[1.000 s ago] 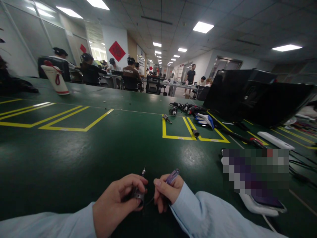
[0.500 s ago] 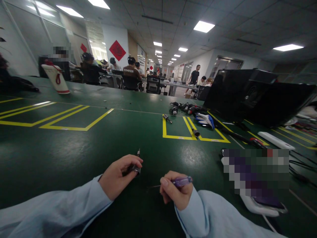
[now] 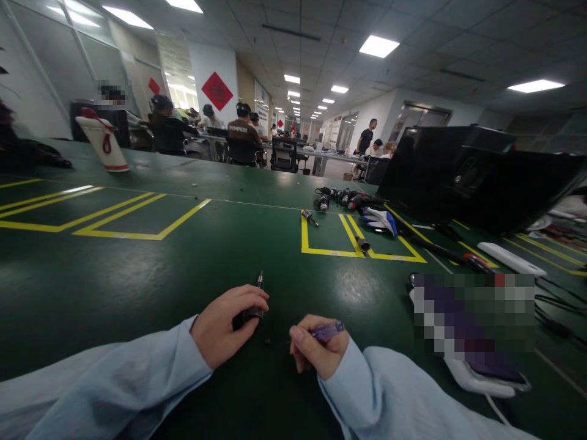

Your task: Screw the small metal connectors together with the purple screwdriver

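Note:
My left hand [image 3: 232, 321] is curled around a dark cylindrical metal part [image 3: 254, 313] at the tabletop. A thin pointed metal shaft [image 3: 260, 279] sticks out beyond its fingers, away from me; the palm hides the rest. In my right hand [image 3: 318, 345] is a screwdriver with a clear purple handle [image 3: 328, 330], gripped between thumb and fingers. Its blade is mostly lost against the dark table, pointing left. Between the two hands lies a tiny dark piece [image 3: 267, 342], too small to name.
Yellow tape outlines mark the green table [image 3: 160, 293]. Ahead are metal parts [image 3: 310, 217], a short dark cylinder [image 3: 362, 244] and a blue-white glove [image 3: 380, 222]. On the right lie a phone [image 3: 499, 366] and a white power strip [image 3: 511, 260]. Black monitors [image 3: 422, 165] and a cup [image 3: 104, 145] stand farther back.
My left hand has shifted slightly right with the metal part, which sits lower and more upright. My right hand has drifted left with the screwdriver. A tiny dark piece now shows between them.

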{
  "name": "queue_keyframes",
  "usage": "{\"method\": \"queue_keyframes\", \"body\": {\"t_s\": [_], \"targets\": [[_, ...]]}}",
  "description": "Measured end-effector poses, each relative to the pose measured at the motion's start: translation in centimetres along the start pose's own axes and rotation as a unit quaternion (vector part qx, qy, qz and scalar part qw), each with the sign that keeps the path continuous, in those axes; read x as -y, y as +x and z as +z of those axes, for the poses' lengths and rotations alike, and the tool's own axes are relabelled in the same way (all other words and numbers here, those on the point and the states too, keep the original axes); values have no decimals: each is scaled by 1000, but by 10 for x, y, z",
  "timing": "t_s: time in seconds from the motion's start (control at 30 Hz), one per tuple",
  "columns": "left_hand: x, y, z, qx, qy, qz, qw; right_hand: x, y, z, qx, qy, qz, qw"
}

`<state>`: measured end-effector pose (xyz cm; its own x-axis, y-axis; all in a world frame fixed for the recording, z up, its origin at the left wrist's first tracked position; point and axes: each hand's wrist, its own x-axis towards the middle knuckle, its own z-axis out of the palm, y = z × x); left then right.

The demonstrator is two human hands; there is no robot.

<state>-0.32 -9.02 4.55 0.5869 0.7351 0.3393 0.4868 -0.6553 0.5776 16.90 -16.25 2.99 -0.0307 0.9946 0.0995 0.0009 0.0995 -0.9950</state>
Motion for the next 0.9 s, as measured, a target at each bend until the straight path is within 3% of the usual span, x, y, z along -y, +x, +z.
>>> {"method": "queue_keyframes", "body": {"t_s": [0.27,0.63,0.9], "targets": [[-3,-3,-4,98,86,46,990,-8,2,-2,7,-33,-12,999],[-4,-6,-2,86,57,55,993,-9,2,0,4,-24,-22,999],[4,-4,-2,109,46,55,992,-5,4,2,9,8,-1,1000]]}}
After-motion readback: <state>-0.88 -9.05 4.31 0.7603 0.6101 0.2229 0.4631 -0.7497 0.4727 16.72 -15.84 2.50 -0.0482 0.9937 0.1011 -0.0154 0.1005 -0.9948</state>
